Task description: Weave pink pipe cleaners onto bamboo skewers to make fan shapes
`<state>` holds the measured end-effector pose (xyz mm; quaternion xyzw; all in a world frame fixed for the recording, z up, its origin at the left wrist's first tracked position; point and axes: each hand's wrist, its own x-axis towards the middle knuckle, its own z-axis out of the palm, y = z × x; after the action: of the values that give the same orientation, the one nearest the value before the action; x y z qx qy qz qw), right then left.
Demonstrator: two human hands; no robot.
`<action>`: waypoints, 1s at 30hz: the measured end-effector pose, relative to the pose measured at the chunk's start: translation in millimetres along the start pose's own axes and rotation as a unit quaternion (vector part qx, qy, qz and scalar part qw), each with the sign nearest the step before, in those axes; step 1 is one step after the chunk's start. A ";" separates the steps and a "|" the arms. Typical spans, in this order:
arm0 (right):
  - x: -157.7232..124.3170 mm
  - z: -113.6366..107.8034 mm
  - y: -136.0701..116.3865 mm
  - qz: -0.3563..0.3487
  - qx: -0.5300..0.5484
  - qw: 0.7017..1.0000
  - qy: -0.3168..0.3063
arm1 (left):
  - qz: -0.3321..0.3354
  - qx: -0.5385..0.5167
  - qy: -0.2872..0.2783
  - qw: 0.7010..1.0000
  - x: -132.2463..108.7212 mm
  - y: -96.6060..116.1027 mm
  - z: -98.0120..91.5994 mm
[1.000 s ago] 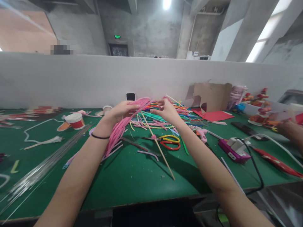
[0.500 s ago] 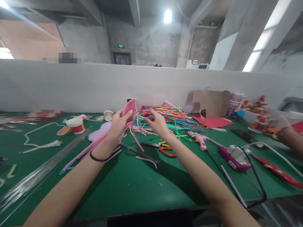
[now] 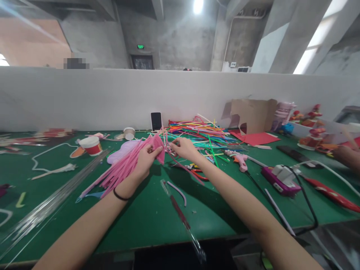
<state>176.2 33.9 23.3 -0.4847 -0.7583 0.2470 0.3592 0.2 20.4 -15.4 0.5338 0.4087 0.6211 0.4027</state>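
Note:
My left hand (image 3: 147,159) is closed around a bundle of pink pipe cleaners (image 3: 120,165). Their near ends fan out to the lower left, and the gathered end forms a flat pink flap (image 3: 158,148) beyond my thumb. Just right of that flap, my right hand (image 3: 184,148) has its fingertips pinched together at loose pink pipe cleaner strands. One long pink strand (image 3: 188,169) hangs from there toward the lower right. Below my hands lie a short lilac pipe cleaner (image 3: 179,192) and a clear sleeve with a dark red strip (image 3: 181,215).
A heap of coloured pipe cleaners (image 3: 197,131) lies behind my right hand, with pliers (image 3: 198,173) in front. Rightward are a pink glue gun (image 3: 240,161), a purple power strip (image 3: 278,182) and another person's hand (image 3: 345,159). A phone (image 3: 156,121) leans on the partition; a paper cup (image 3: 91,145) stands left.
The pink bundle has turned and lowered, so more of its strands show. My right hand has come in beside its gathered end. The clear sleeve has shifted toward the table's front edge.

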 end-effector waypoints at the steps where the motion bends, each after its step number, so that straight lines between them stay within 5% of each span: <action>1: 0.4 2.2 0.7 -0.004 0.022 1.000 0.003 | 0.002 -0.007 0.005 1.000 -0.2 1.3 0.9; 8: 4.5 10.2 1.6 -0.051 0.111 0.992 0.017 | 0.025 -0.027 -0.019 0.999 -6.9 5.5 9.3; 13: 4.2 11.5 -2.1 0.005 0.185 0.982 0.043 | 0.029 -0.036 -0.013 0.999 -9.1 4.1 11.3; 22: 0.0 12.0 -6.7 -0.064 0.100 0.988 0.099 | 0.055 -0.030 -0.005 0.998 -12.4 0.1 13.9; 30: 0.5 17.6 -7.8 -0.047 0.157 0.983 0.080 | 0.096 0.012 0.027 0.995 -16.3 2.7 15.4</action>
<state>157.9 30.7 18.2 -0.4048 -0.7007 0.3059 0.5016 16.9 5.4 -16.8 0.5583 0.3738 0.6663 0.3234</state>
